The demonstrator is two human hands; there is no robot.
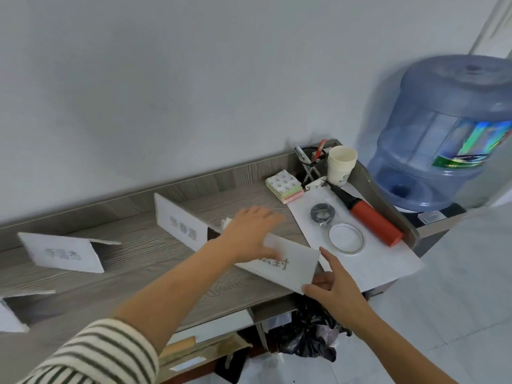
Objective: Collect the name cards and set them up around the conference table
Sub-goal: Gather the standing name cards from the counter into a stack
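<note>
Grey wood-grain table (155, 261) runs along the wall. A blue water bottle (443, 134) stands past its right end. A white paper sheet (388, 261) covers the table's right end and carries a red pump (374, 223).

The held name card (285, 270) lies tilted at the table's front edge, overlapping the sheet. Two folded cards stand to its left: middle card (180, 223) and left card (63, 252).

The left hand (252, 234) lies over the held name card's far edge. Blur hides its fingers, so its grip cannot be told. The right hand (336, 286) pinches the near right corner.
</note>
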